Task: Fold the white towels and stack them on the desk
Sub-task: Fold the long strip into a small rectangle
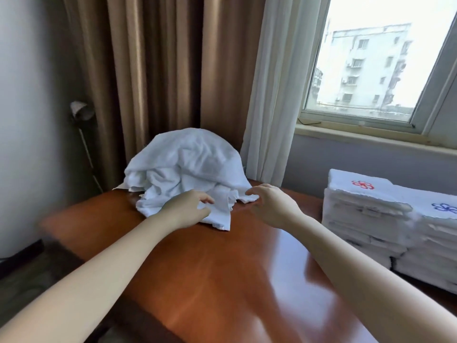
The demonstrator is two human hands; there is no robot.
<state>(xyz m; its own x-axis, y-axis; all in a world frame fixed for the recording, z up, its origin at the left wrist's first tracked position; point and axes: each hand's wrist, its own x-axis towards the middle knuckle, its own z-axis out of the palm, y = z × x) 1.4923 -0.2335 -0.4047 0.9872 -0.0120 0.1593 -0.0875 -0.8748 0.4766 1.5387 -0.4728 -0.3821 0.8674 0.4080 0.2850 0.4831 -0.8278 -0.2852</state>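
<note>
Towels, white and crumpled, make a heap of white towels [185, 167] at the far end of the desk [222, 273], a glossy red-brown wooden top. The heap stands high and rounded at the back, and its lower folds spill forward onto the wood.

We reach both bare arms out over the desk toward it. Our left hand [185, 210] lies on the front of the heap, where a loose flap hangs down onto the wood. Its thumb and forefinger bend round a fold, with white cloth showing between them, so it pinches the towel there. Our right hand [268, 205] is just beside the heap's right corner, wrist raised above the desk. Its fingers [249, 191] are curled and their tips meet the hem of the cloth, but motion blur keeps us from telling whether they have closed on it.

On the right side of the desk, well apart from the heap, stand the folded towels [366, 216] in two tall, neat stacks side by side. The top towel of the nearer-left stack bears a red emblem [362, 185], and the one beside it a blue emblem [444, 207].

Behind the heap hangs a brown curtain [160, 70], with a white sheer curtain [279, 82] to its right, next to a window [371, 115].
</note>
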